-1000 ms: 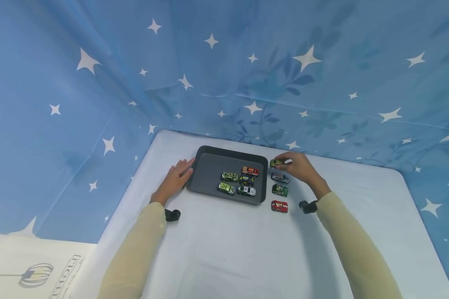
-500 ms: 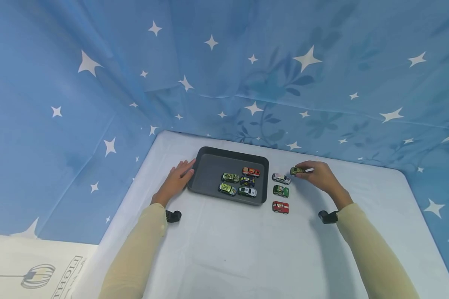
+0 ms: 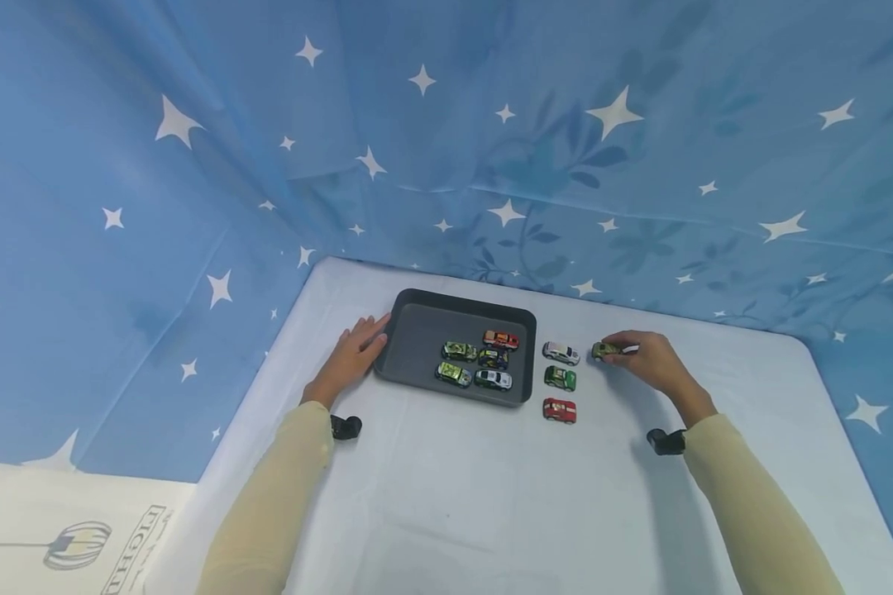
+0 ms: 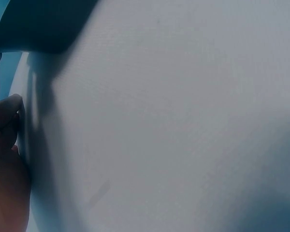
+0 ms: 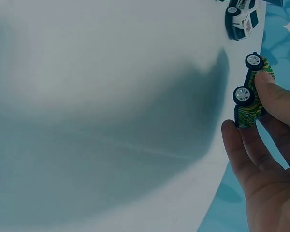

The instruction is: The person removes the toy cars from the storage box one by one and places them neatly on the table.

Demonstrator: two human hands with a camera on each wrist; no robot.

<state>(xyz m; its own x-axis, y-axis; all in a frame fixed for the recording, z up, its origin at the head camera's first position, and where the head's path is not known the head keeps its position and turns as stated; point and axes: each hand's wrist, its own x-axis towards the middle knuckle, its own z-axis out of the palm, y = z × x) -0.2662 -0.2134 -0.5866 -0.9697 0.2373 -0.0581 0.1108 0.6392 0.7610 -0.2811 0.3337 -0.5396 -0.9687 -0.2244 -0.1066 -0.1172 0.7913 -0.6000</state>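
Between thumb and fingers my right hand (image 3: 649, 357) pinches a green patterned toy car (image 5: 253, 92), right of the white toy car (image 3: 561, 353). Below that white car, a green toy car (image 3: 561, 378) and a red toy car (image 3: 560, 410) form a column on the table. My left hand (image 3: 348, 359) rests with fairly straight fingers against the left side of the dark grey tray (image 3: 417, 339). In the left wrist view only part of that hand (image 4: 7, 179) shows beside the tray's edge (image 4: 43, 24). Several toy cars (image 3: 493, 359) lie in the tray's right part.
The tray stands toward the back of a white table (image 3: 446, 479). Behind and to the sides hangs a blue curtain (image 3: 446, 165) with white stars. A cream sheet (image 3: 67, 529) with a printed lamp lies at the lower left.
My right hand has carried the green patterned car from beside the tray's upper right corner to the right, past the white car. The left hand has stayed at the tray.
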